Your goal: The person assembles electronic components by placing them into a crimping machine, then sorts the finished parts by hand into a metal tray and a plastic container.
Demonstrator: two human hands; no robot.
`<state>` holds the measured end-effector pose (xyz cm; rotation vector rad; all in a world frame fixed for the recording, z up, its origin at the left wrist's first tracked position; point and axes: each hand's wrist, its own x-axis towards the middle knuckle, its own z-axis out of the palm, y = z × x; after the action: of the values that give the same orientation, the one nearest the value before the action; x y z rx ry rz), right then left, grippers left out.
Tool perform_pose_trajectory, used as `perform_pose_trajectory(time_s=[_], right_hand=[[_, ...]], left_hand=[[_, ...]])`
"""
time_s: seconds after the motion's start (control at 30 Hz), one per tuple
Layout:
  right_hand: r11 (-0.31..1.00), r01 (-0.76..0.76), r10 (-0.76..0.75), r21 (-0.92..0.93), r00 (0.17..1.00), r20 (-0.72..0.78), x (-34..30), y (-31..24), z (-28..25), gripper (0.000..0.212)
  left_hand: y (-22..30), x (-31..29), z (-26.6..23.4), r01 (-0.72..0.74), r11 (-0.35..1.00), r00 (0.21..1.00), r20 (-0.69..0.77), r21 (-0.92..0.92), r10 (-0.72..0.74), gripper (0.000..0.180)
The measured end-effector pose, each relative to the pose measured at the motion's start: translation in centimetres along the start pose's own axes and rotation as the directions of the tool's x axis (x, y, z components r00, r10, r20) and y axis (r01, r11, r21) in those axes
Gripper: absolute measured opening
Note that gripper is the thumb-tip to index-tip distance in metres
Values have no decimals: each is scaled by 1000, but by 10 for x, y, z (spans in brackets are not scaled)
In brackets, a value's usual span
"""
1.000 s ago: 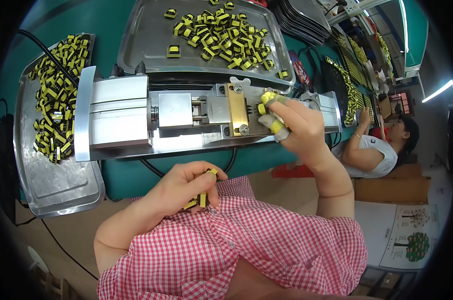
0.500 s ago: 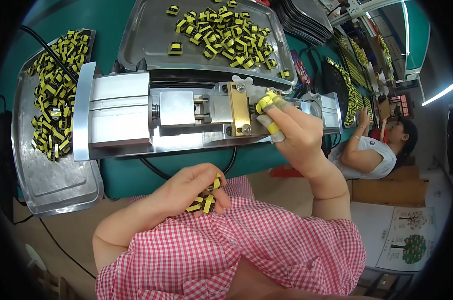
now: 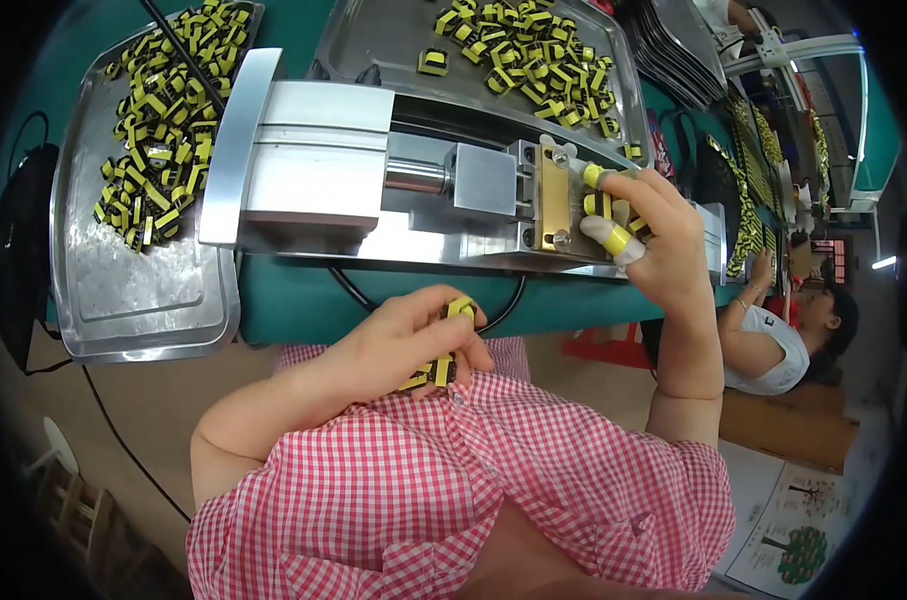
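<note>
My left hand (image 3: 398,340) curls round several small yellow-and-black transformers (image 3: 430,373) in front of my checked shirt. One transformer (image 3: 460,308) sticks up at its thumb and fingertips. My right hand (image 3: 663,240), with white and yellow wraps on its fingertips, is at the right of a brass plate (image 3: 554,200) on a metal pressing machine (image 3: 318,170). Between its thumb and forefinger sits another transformer (image 3: 597,205), partly covered by the fingers. A square steel block (image 3: 485,178) on a rod stands left of the brass plate.
A metal tray (image 3: 143,310) of piled transformers lies on the left, under a black cable. Behind the machine is a larger tray (image 3: 373,40) with more. Stacked dark trays (image 3: 668,50) stand far right. A co-worker (image 3: 773,335) sits on the right.
The steel block has slid right, baring its rod. My right thumb and forefinger have spread a little round the transformer. In my left hand one transformer has come up to the fingertips. The view has shifted.
</note>
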<state>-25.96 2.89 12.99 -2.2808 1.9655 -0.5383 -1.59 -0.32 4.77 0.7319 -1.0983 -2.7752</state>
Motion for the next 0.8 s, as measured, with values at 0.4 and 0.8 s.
perform_pose_trajectory(time_s=[0.4,0.8], right_hand=[[732,-506,509,456,851,127,71,50,-36,34],[761,-275,234,588,961,147,41,20,-31,40]], left_hand=[[-9,-1,-5,-173,940,982,-17,293,186,39],[-9,-2,-1,-505,462,697,28,729,716,29]])
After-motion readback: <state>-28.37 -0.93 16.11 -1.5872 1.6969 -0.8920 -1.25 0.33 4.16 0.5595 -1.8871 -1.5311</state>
